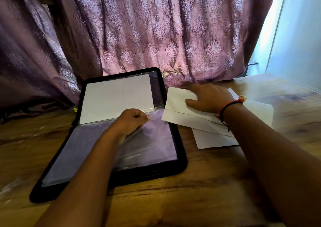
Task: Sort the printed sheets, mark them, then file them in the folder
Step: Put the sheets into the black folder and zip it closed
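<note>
A black zip folder [180, 159] lies open on the wooden table [199, 197], with clear plastic sleeves inside. The far sleeve holds a white sheet [114, 96]. My left hand [132, 120] pinches the edge of the near clear sleeve [149, 143] close to the folder's spine. To the right of the folder lies a loose pile of white printed sheets [215, 138]. My right hand [208, 98] rests on top of that pile, fingers curled over the top sheet [177, 96], whose left edge lifts off the pile.
A purple patterned curtain [156, 35] hangs right behind the table and brushes the folder's far edge. A pale wall [298, 35] stands at the right. Bare wood shows in front of the folder and at the far right of the table.
</note>
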